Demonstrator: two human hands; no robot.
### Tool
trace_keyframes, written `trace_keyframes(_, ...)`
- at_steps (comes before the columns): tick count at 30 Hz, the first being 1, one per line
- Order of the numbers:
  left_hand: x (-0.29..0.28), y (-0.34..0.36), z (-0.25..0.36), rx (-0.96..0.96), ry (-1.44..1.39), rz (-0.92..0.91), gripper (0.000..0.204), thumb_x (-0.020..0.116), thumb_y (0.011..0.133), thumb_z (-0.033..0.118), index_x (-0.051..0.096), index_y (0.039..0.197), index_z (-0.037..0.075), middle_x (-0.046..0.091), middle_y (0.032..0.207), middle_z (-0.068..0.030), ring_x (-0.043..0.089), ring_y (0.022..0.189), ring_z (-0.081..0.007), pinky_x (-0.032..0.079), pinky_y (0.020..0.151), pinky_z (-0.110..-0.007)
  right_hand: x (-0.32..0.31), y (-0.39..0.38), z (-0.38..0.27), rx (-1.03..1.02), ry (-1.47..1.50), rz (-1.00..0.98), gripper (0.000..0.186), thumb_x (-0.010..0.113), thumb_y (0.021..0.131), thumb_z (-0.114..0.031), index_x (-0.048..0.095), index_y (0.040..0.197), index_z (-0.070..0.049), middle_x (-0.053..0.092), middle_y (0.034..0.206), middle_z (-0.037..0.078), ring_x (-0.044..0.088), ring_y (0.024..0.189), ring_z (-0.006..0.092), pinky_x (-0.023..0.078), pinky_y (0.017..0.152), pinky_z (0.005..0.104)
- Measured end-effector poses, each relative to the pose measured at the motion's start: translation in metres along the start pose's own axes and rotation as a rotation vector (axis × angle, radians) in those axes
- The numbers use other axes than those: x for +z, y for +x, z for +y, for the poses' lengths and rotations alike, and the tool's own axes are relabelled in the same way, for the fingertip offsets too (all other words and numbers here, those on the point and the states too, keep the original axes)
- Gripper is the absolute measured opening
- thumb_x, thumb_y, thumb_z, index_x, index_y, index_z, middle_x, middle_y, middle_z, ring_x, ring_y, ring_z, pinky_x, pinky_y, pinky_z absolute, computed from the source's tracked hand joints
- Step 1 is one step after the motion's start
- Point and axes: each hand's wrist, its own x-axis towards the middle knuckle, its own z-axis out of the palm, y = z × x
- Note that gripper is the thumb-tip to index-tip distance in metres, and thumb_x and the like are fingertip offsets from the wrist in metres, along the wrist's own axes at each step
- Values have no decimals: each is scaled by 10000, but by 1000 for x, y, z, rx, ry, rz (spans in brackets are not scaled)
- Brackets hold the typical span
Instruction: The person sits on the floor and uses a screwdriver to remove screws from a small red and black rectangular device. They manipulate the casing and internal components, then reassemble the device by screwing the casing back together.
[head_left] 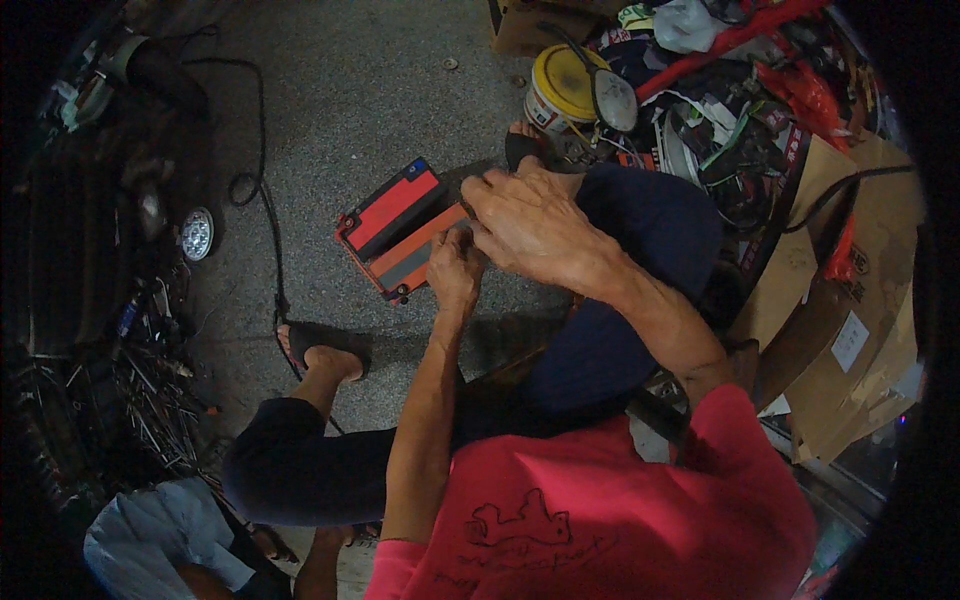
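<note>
Near a yellow-lidded bucket [560, 92], contents hidden: both hands [456, 268] [535, 215] curled at red-black block [404, 230], hold unclear.

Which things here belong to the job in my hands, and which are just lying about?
Likely the job:
boxy red, black and orange item, at the left hand and right hand

Apparently lying about:
yellow-lidded bucket
black cable
round silvery disc
cardboard

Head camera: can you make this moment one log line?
left hand: curled by red-striped box; right hand: curled beside left hand; grips: unclear; yellow-lidded bucket: beyond hands
</note>
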Motion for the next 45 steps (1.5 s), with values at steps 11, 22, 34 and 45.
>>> trace_keyframes(11,3,0,-6,-32,-3,-27,176,647,794,155,635,953,80,570,940,-131,609,861,-347,485,697,-442,0,0,-2,19,2,40,291,635,813,-238,532,946,0,614,810,186,588,850,360,447,743,466)
trace_keyframes(22,5,0,-9,33,26,-9,179,650,782,122,644,953,74,574,919,-133,612,831,-343,489,674,-441,-5,2,-3,126,-32,-61,270,624,820,-221,544,947,3,602,900,172,586,867,364,451,764,450)
trace_keyframes(34,0,1,1,-26,47,-46,155,628,789,103,625,942,80,576,938,-137,616,819,-354,492,666,-449,-7,3,-3,149,37,-57,247,637,793,-208,541,889,-2,597,831,181,569,859,362,441,769,445)
trace_keyframes(45,5,-1,-4,-9,40,-35,198,621,805,118,601,1000,89,571,1004,-165,604,873,-390,488,705,-487,-21,9,-14,281,-21,-207,265,611,822,-240,529,908,-4,590,865,173,562,875,345,439,763,449)
